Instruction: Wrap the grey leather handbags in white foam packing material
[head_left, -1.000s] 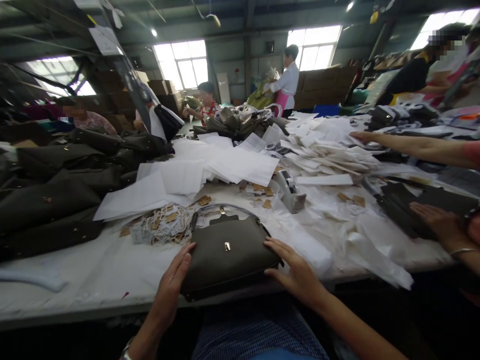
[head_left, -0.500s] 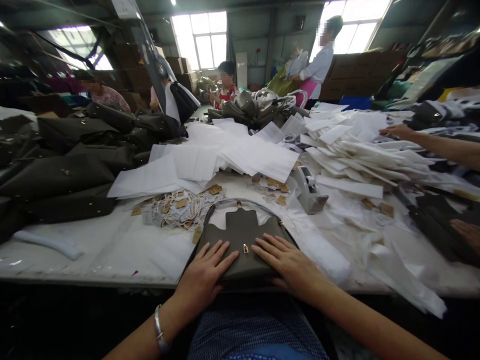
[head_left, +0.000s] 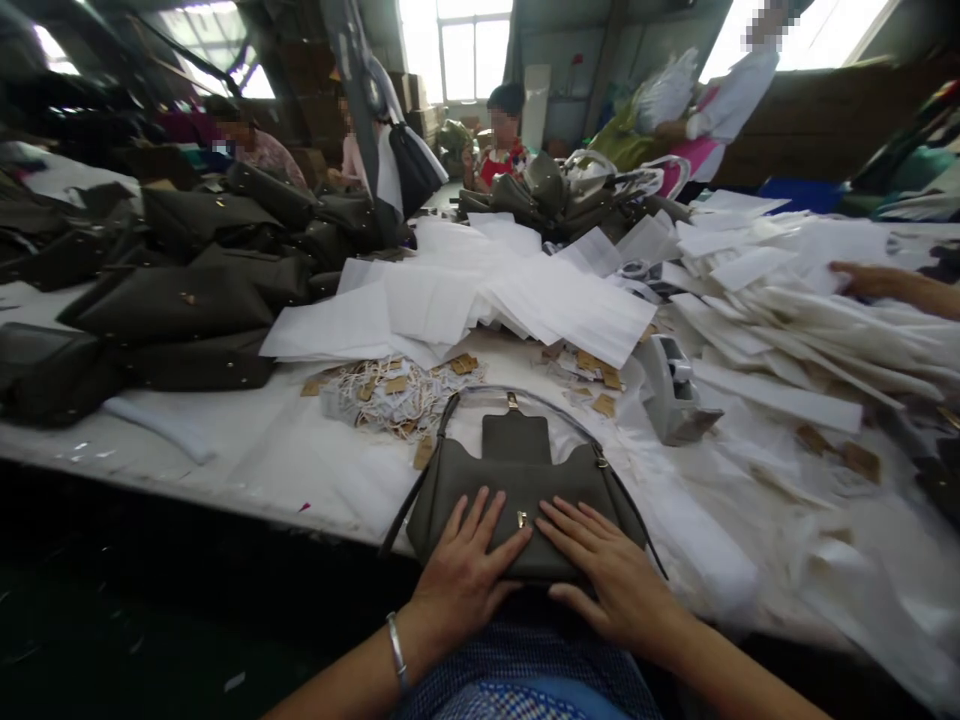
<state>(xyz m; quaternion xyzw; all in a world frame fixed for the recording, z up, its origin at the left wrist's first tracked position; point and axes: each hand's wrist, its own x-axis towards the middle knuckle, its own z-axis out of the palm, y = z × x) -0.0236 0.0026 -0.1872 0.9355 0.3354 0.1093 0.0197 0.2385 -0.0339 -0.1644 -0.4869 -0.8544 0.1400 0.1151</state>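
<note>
A dark olive handbag (head_left: 457,475) lies on its back at the table's front edge, its flap (head_left: 515,438) folded away from me and a gold clasp on its front. My left hand (head_left: 469,550) rests flat on the bag's lower left, fingers spread. On the other side of the clasp, my right hand (head_left: 604,560) presses flat on the lower right, fingers also apart. The bag's strap (head_left: 555,402) arches behind the flap. Just beyond it sits a heap of white-stringed tags (head_left: 382,395) with brown card pieces.
White sheets (head_left: 450,290) are spread across the middle of the table. A grey tape dispenser (head_left: 675,390) stands right of the bag. Dark bags (head_left: 187,300) pile up at left, white padding pieces (head_left: 810,330) at right. A co-worker's hand (head_left: 877,280) touches that white pile.
My view has turned a little to the left, so everything sits further right. Both hands stay flat on the handbag, with the fingers a little nearer the clasp.
</note>
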